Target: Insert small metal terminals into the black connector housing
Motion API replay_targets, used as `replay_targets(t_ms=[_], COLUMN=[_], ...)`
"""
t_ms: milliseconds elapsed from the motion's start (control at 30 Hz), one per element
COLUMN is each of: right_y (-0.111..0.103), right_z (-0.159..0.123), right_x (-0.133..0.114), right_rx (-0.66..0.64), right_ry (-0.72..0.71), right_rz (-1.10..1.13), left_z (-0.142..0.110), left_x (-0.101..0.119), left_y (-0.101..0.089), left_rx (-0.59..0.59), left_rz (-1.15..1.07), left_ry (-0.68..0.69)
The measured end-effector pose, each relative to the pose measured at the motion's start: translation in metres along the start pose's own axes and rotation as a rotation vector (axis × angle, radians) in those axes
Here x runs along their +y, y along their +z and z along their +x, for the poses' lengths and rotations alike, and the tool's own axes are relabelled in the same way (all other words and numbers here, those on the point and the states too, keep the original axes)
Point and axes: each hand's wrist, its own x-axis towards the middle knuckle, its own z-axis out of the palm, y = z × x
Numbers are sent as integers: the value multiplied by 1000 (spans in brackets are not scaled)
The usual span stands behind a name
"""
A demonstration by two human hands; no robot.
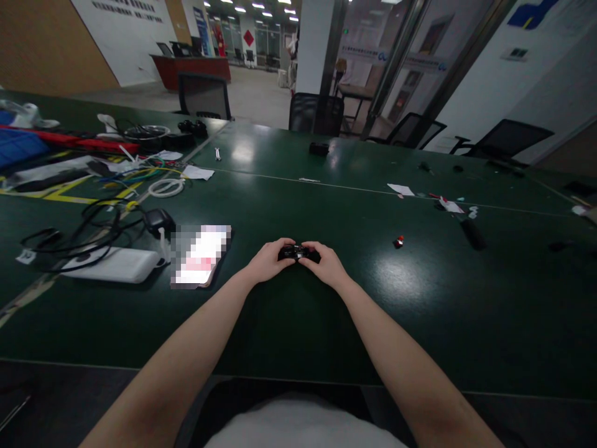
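Note:
A small black object with shiny silvery parts [296,251] sits between my two hands, low over the green table [289,317]; its exact kind is hard to make out. My left hand [268,261] grips its left end, thumb in front and fingers behind. Its right end is pinched the same way by my right hand [329,266]. Both ends are partly hidden by the fingers. Left of my left hand lies a phone with a blurred bright screen [203,255]. To the right of my right hand is a tiny red and white piece [398,241].
A white power strip [114,264] with black cables and an adapter [158,221] lies at the left. Behind it are a coil of white cable [166,188], coloured wires and a blue bin [18,148]. A black box-shaped item [319,149] stands near the far edge, with chairs beyond.

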Motion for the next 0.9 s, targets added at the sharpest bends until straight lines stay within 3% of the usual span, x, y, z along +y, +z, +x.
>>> replay_targets(t_ms=[400, 900], right_y=[0, -6], right_z=[1, 2], right_x=[-2, -5], right_rx=[-2, 64], right_ry=[23, 112], right_rz=[37, 176], left_z=[1, 6], left_x=[1, 12], left_y=[1, -8], left_rx=[31, 40], left_rz=[-134, -508], left_ry=[-27, -152])
